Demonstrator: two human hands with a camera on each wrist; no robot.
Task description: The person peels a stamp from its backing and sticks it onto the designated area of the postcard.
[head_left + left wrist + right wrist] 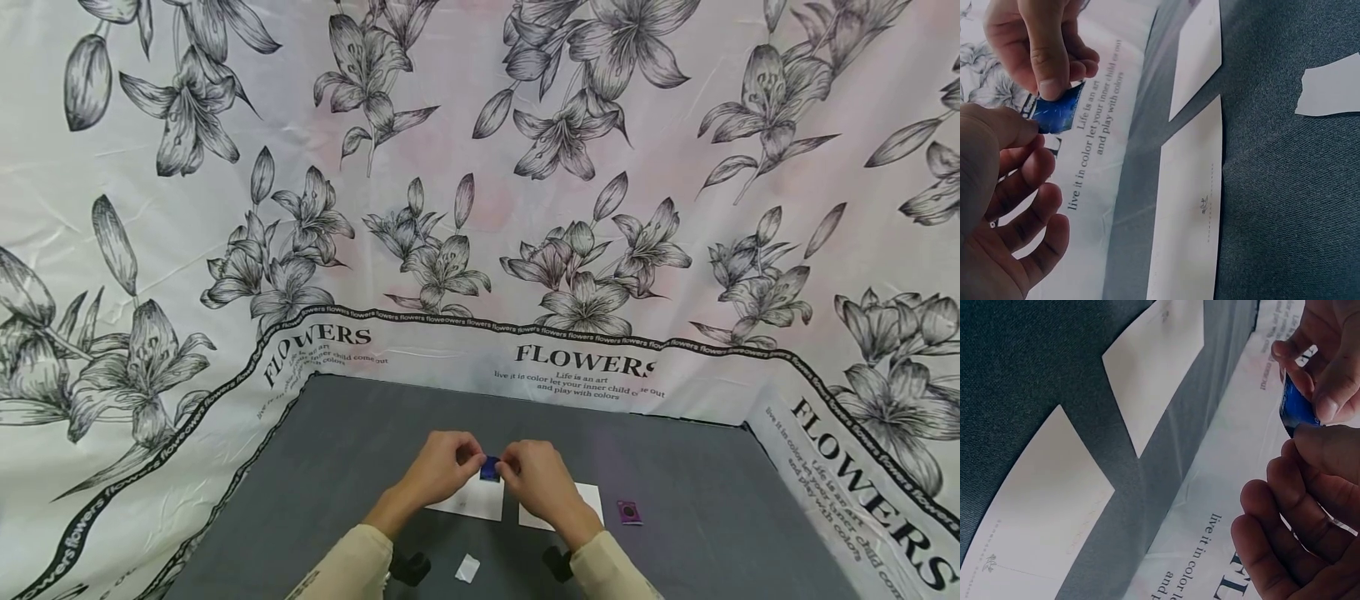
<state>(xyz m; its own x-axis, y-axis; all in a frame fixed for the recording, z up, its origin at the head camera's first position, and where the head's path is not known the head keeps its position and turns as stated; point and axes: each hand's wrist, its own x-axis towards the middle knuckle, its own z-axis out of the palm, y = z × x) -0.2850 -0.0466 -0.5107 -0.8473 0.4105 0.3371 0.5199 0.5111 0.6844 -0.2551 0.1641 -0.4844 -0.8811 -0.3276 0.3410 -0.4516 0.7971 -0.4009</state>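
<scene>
A small glossy blue square packet (490, 468) is held up between both hands, over the table. My left hand (442, 462) pinches one edge of it between thumb and forefinger. On the opposite edge, my right hand (542, 479) has the same kind of pinch. The left wrist view shows the packet's blue face (1059, 111) with pale streaks, partly covered by the thumbs. In the right wrist view, the packet (1297, 407) appears tilted and the other right-hand fingers (1285, 506) are loosely bent below it.
Two white cards, a left one (474, 500) and a right one (589, 498), lie on the grey table (337, 467) below the hands. A purple packet (629, 512) lies to the right. A torn white scrap (467, 568) is nearer me. Flower-printed cloth (465, 350) stands behind.
</scene>
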